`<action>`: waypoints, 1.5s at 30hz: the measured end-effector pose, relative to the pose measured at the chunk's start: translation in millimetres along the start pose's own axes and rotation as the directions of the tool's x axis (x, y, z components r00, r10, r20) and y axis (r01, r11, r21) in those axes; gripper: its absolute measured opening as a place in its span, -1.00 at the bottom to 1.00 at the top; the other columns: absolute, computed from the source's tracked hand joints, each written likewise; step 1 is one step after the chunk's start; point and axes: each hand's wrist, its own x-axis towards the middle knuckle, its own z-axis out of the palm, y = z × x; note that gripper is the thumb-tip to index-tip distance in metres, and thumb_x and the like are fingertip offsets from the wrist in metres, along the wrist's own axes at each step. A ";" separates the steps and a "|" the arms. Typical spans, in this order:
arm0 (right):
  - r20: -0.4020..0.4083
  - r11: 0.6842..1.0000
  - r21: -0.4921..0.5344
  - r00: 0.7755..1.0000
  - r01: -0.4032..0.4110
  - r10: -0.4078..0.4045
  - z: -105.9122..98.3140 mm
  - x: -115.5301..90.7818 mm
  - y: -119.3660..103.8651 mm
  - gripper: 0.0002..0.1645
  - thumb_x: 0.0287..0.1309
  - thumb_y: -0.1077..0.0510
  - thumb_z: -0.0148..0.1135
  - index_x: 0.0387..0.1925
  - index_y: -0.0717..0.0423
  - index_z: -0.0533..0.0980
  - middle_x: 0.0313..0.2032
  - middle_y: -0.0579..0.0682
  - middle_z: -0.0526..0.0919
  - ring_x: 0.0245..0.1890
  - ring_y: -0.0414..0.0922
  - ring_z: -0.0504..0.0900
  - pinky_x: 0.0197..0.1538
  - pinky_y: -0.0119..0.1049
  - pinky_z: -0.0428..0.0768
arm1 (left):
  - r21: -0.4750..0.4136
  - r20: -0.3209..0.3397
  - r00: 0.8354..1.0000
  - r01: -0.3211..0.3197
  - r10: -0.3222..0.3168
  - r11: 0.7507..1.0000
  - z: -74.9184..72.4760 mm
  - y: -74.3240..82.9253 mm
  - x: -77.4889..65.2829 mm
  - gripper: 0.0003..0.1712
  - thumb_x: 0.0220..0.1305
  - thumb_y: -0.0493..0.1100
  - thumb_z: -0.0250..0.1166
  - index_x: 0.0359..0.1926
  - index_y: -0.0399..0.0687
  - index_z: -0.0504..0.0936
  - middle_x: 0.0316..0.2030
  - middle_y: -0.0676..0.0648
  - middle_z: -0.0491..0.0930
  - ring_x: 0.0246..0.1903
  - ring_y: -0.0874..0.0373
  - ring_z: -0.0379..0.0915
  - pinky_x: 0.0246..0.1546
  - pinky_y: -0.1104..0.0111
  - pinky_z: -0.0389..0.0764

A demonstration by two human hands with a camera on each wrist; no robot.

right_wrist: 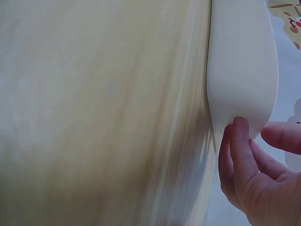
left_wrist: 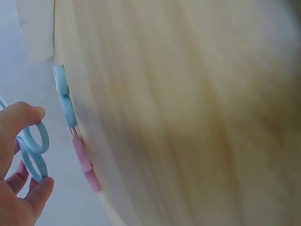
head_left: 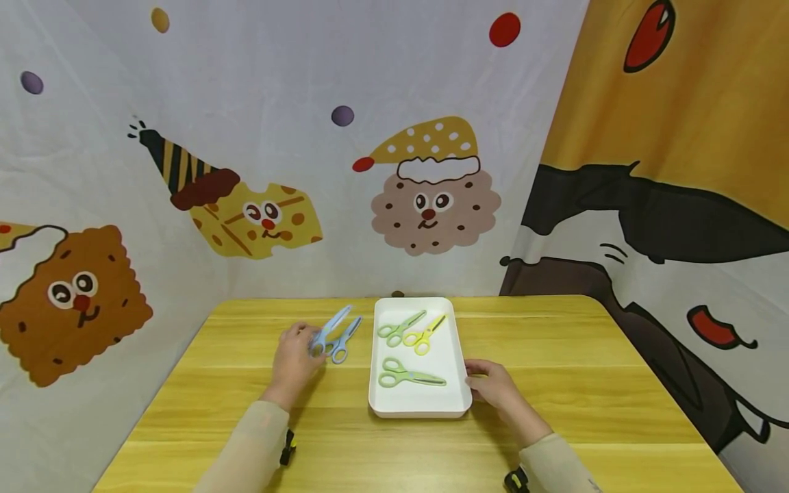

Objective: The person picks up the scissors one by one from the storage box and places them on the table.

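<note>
My left hand point(head_left: 294, 364) pinches a pair of light blue scissors point(left_wrist: 40, 141) by the handle loops, between thumb and fingers, blades pointing away. Beside them on the table lies a second pair of blue scissors point(head_left: 346, 340). The left wrist view also shows pink scissors handles point(left_wrist: 82, 153) at table level, hidden from the head view by the hand. My right hand point(head_left: 495, 387) grips the right side of a white tray point(head_left: 421, 405), fingertips against its outer wall. In the tray lie two pairs of green scissors point(head_left: 411, 375) and one yellow pair point(head_left: 424, 337).
The tray stands on a yellow wood-grain table point(head_left: 555, 356), near its back edge. Behind the table hangs a light cloth point(head_left: 345, 205) printed with cartoon biscuits and cheese. A printed curtain point(head_left: 690, 137) runs along the right.
</note>
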 end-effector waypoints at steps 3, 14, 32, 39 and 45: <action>-0.002 1.000 0.000 1.000 0.005 -0.005 0.6 -0.2 -0.8 -0.55 0.12 0.47 0.08 0.10 0.48 0.41 -0.04 0.36 0.51 -0.23 -0.04 0.61 -0.23 -0.14 0.67 | 0.009 -0.002 1.000 0.012 -0.012 1.000 -1.5 -4.9 -0.3 -0.43 -0.20 -0.24 0.53 -0.04 -0.18 0.63 0.05 -0.27 0.48 0.04 -0.28 0.35 -0.06 0.00 0.51; 0.004 1.000 0.005 1.000 0.017 -0.017 2.1 -0.1 -2.3 -0.54 0.11 0.49 0.06 0.10 0.50 0.40 -0.04 0.37 0.50 -0.22 0.01 0.62 -0.24 -0.15 0.67 | 0.059 -0.013 0.999 0.050 -0.050 0.997 -12.4 -19.3 -0.1 -0.50 -0.10 -0.17 0.49 -0.06 -0.22 0.63 0.04 -0.30 0.48 0.06 -0.31 0.33 0.00 -0.07 0.46; -0.005 1.000 -0.002 1.000 0.007 -0.007 0.3 -1.2 -2.8 -0.54 0.11 0.48 0.08 0.10 0.48 0.41 -0.04 0.35 0.51 -0.25 -0.05 0.61 -0.25 -0.15 0.67 | 0.062 0.013 0.997 0.077 -0.078 0.995 -27.5 -40.1 1.9 -0.44 -0.13 -0.24 0.48 -0.01 -0.27 0.60 0.06 -0.37 0.42 0.05 -0.39 0.27 0.01 -0.13 0.42; 0.000 1.000 0.011 1.000 0.008 -0.008 0.1 -1.4 -2.4 -0.54 0.10 0.48 0.08 0.10 0.50 0.41 -0.05 0.36 0.51 -0.25 -0.04 0.61 -0.25 -0.15 0.67 | 0.082 0.009 0.996 0.090 -0.091 0.993 -30.6 -48.4 2.4 -0.43 -0.12 -0.27 0.46 0.01 -0.32 0.59 0.05 -0.41 0.42 0.02 -0.42 0.29 -0.02 -0.14 0.43; -0.002 1.000 0.017 1.000 0.007 -0.007 -0.2 -1.7 -2.5 -0.54 0.09 0.49 0.09 0.09 0.49 0.41 -0.05 0.35 0.51 -0.26 -0.04 0.61 -0.26 -0.15 0.67 | 0.101 0.033 0.993 0.109 -0.113 0.989 -35.1 -52.0 2.2 -0.43 -0.05 -0.28 0.40 0.06 -0.36 0.55 0.04 -0.44 0.42 0.01 -0.43 0.29 -0.05 -0.11 0.44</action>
